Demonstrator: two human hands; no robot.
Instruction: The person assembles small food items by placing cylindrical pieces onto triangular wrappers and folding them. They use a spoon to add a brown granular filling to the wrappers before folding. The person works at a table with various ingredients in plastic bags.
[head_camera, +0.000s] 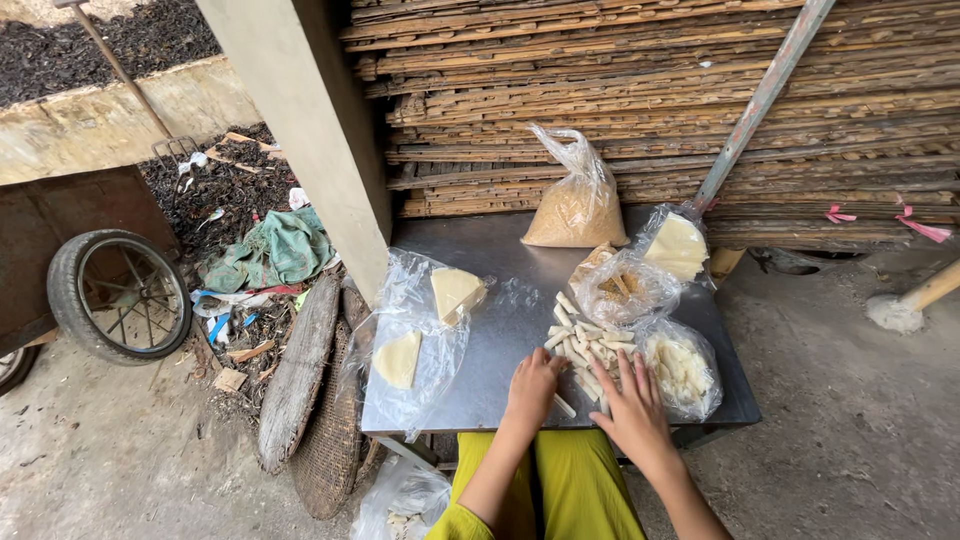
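Metal table (480, 370): heap of pale rolled sticks (585, 345) near its front edge. Left hand (533, 385) curled beside the heap; right hand (632, 405) flat, fingers spread, touching it (nothing gripped). Clear bags (680, 365) adjacent.

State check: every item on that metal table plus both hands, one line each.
left hand: open, fingertips on the sticks
right hand: open, flat on the sticks
pale sticks: loose pile, unbagged
grain bag: upright, top twisted shut
wedge bag: open
flat bag: lying open, two wedges inside
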